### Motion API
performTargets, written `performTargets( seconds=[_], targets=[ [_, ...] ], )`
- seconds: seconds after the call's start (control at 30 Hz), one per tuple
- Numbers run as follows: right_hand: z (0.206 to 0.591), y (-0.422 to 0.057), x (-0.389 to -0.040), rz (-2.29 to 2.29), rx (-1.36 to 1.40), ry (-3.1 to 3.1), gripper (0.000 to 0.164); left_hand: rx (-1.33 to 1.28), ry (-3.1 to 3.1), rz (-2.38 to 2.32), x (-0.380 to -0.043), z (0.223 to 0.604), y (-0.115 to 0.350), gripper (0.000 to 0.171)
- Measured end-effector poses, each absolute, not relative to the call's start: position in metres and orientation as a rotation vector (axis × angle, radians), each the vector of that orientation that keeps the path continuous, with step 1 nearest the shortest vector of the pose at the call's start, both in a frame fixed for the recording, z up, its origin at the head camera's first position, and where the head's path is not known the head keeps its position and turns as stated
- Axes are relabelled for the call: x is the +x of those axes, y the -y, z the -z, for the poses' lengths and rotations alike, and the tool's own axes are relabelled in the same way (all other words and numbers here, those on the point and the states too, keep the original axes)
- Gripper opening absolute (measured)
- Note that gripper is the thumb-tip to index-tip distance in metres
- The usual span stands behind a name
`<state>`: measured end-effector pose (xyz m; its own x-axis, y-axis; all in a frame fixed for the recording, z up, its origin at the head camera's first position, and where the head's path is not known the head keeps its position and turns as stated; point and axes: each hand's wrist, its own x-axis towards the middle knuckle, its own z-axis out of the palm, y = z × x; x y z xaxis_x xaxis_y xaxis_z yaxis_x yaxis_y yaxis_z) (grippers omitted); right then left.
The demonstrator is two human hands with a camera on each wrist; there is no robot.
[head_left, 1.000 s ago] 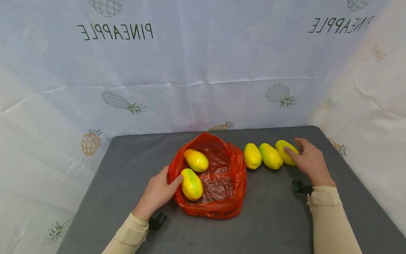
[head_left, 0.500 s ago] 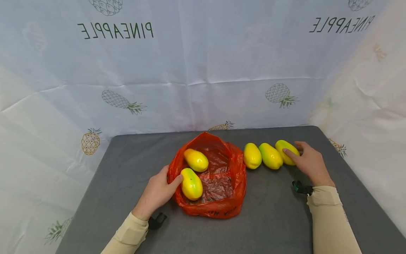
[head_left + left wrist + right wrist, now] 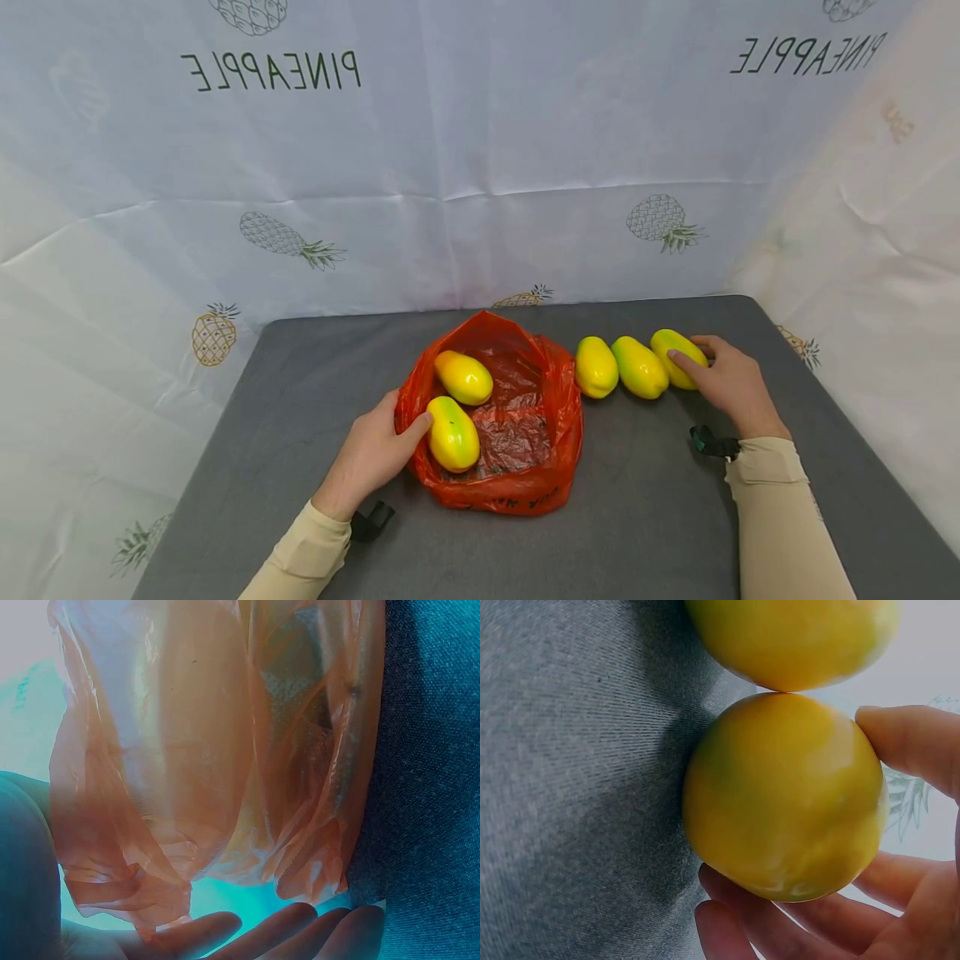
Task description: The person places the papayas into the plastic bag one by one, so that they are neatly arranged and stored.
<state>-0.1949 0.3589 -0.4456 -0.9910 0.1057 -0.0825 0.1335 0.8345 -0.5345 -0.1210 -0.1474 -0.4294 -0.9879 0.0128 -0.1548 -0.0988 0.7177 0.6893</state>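
A red plastic bag (image 3: 525,492) stands with its mouth spread wide, and two yellow-green mangoes lie inside: one mango (image 3: 464,379) farther back, another mango (image 3: 453,435) nearer. My left hand (image 3: 369,457) holds the bag's left rim, thumb over the edge and fingers outside; in the left wrist view the thin bag film (image 3: 187,735) hangs above the fingers. At the right, my right hand (image 3: 735,387) grips the rightmost mango (image 3: 677,358). The right wrist view shows the thumb on one side of this mango (image 3: 784,799) and the fingers curled round the other.
Two more mangoes, one mango (image 3: 597,368) against the bag's right side and one mango (image 3: 640,368) in the middle of the row, lie on the dark grey table (image 3: 630,517). A white pineapple-print cloth (image 3: 450,150) hangs behind and at the sides.
My right hand's fingers have drawn in slightly round the rightmost mango. The left hand, the bag and the other mangoes stay as they were.
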Motion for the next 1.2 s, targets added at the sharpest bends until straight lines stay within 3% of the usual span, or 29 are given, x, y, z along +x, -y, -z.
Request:
performTargets(
  seconds=[1.2],
  targets=[
    [0.424,-0.370,-0.184,0.880,0.285,-3.051,0.092,-0.086,-2.758,-1.141,-0.123,0.431,0.146,0.060]
  ],
)
